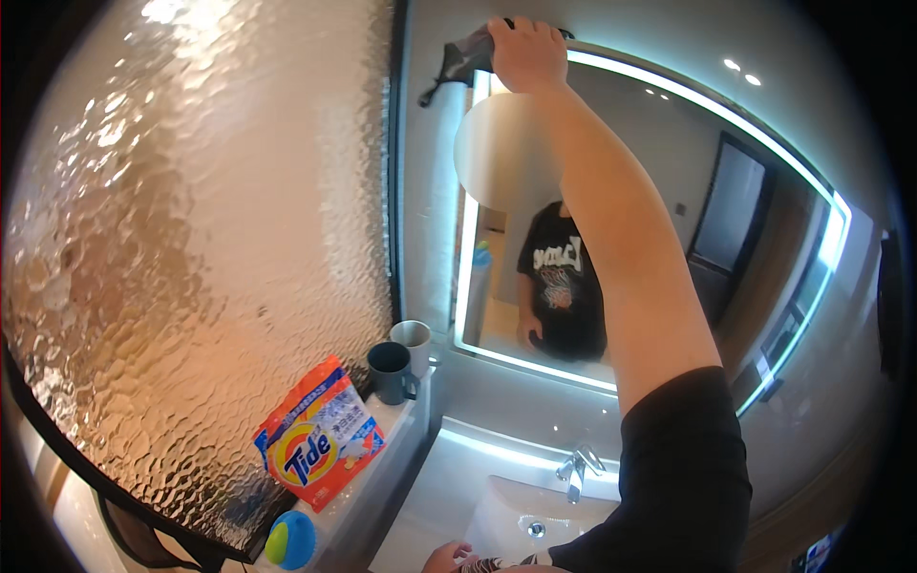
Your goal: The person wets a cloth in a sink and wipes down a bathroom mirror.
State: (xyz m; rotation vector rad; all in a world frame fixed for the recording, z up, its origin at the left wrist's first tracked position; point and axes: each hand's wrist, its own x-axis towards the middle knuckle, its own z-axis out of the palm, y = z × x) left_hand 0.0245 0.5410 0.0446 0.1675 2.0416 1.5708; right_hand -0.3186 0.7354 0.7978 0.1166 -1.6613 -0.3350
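Note:
My right arm reaches up across the mirror (650,143). At the mirror's upper left corner, my right hand (530,57) is closed on a dark grey cloth (466,59) and presses it to the top edge. Part of the cloth hangs out to the left of the hand, and the rest is hidden under the fingers. My left hand (449,556) is low at the bottom edge of the picture, beside my shirt and near the washbasin counter. Its fingers are loosely bent and partly apart, with nothing seen in them.
A lit strip frames the mirror. Below are a white washbasin (497,511) and a chrome tap (576,473). On the left ledge stand a dark mug (390,372), a light mug (413,341), an orange detergent bag (320,435) and a blue-green ball-shaped thing (294,541), beside a textured glass panel (210,267).

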